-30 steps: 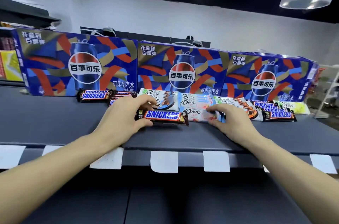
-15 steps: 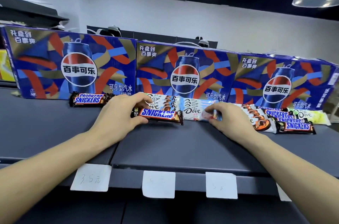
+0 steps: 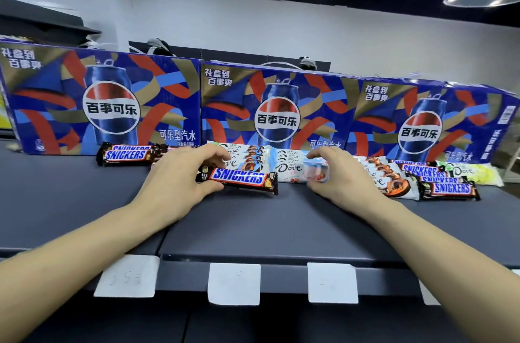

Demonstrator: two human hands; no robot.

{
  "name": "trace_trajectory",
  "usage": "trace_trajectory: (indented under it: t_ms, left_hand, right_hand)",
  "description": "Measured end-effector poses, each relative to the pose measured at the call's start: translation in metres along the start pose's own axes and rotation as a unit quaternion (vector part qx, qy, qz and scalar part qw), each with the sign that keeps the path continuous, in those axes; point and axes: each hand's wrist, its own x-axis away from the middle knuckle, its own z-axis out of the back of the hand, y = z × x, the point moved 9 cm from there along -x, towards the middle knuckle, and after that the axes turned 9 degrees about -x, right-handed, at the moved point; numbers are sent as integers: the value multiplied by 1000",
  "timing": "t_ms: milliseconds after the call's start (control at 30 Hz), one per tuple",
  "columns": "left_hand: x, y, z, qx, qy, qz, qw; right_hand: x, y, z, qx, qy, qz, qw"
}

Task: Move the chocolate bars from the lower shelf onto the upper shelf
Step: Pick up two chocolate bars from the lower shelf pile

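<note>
The left hand (image 3: 180, 182) grips one end of a brown Snickers bar with a blue and red logo (image 3: 239, 178), the thumb under the wrapper and the fingers curled over its top. This bar lies on the dark grey upper shelf (image 3: 267, 224), its long side towards the person, and its other end reaches toward the right hand.

The right hand (image 3: 342, 176) holds the end of a white and light blue Dove bar with a pink picture (image 3: 298, 172). Its fingers are bent over the wrapper and the thumb is at the near edge. The Dove bar lies on the same shelf, just beside the Snickers bar, between the two hands.

Behind the left hand's fingers there is a row of white Dove bars with brown chocolate pictures (image 3: 247, 161). On the outer side of the left hand lies a small stack of other brown Snickers bars (image 3: 128, 155). On the outer side of the right hand are white and orange Dove bars (image 3: 385, 178), then more Snickers bars (image 3: 450, 188), and a yellow-green Dove bar (image 3: 470, 172) farthest out.

Behind all bars stand three large blue Pepsi cartons with red and gold ribbons (image 3: 278, 106), side by side. Below the wrists, white paper price tags (image 3: 233, 283) hang on the front edge of the shelf; their writing is too faint to read.
</note>
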Motion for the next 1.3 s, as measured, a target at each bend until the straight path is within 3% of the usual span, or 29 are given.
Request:
trace_trajectory:
  t_ms: [267, 533, 867, 1300]
  left_hand:
    - [-10, 74, -27, 26, -9, -14, 1000]
    - [-22, 194, -80, 55, -22, -15, 998]
    - [-46, 318, -140, 13, -34, -14, 999]
    - [-83, 371, -190, -42, -52, -25, 997]
  right_hand:
    - [21, 38, 36, -29, 6, -7, 1000]
    - [56, 127, 118, -32, 58, -7, 998]
    - [81, 208, 178, -65, 73, -25, 995]
    - [95, 228, 194, -86, 64, -20, 994]
